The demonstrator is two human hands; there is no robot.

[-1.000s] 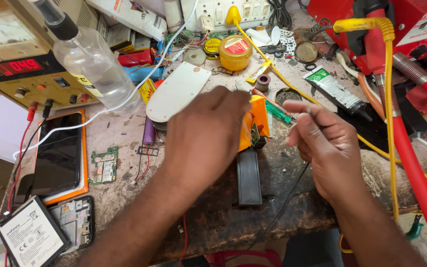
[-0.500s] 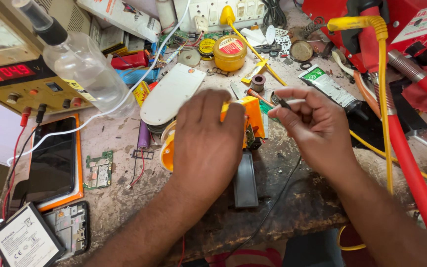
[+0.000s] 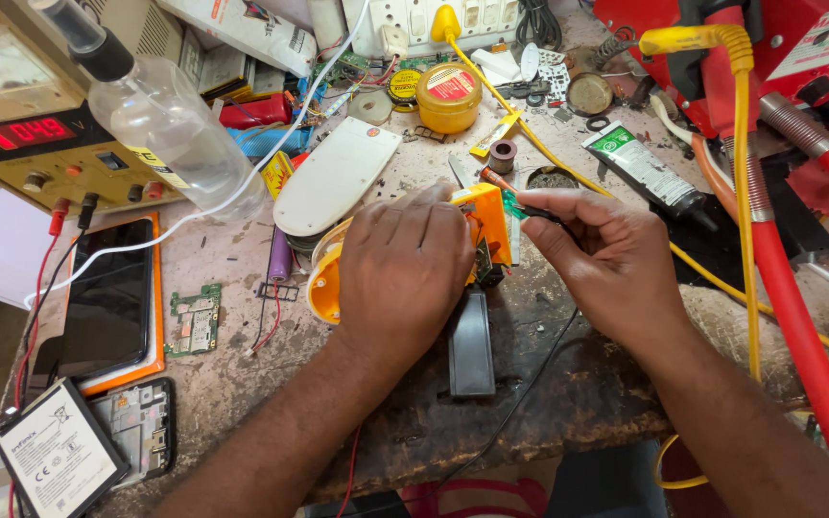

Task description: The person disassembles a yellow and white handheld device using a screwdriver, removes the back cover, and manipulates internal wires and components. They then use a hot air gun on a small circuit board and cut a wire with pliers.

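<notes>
item: orange device casing (image 3: 485,223), centre of bench (image 3: 242,403), opened, circuit board seen inside at its right end. left hand (image 3: 405,269) is laid over the casing, fingers curled round it, holding it down. right hand (image 3: 606,254) is pinched narrow on a thin dark probe w/ green collar (image 3: 520,204); tip is set at the casing's right edge, lead runs off toward bench front.

containers:
- clear plastic bottle (image 3: 170,134), black nozzle, tilted, upper left; clear liquid inside, level cannot be told.
- yellow round tin (image 3: 448,96), lid shut, contents not seen; behind casing.
- small dark round tin (image 3: 590,93), further right; contents unclear.
- squeeze tube, green/white label (image 3: 640,168), lying flat, capped, just right of the probe.

other: white oval cover (image 3: 338,177) left of casing; dark flat bar (image 3: 473,345) just in front of it; phone in orange frame (image 3: 107,297) at left, small green board (image 3: 194,321) beside it.

edges/room: front bench edge is chipped, near the forearms. bare patch is found only front-centre, between phone and bar. right side is crowded by red hose (image 3: 789,317) and yellow cable (image 3: 743,192).
</notes>
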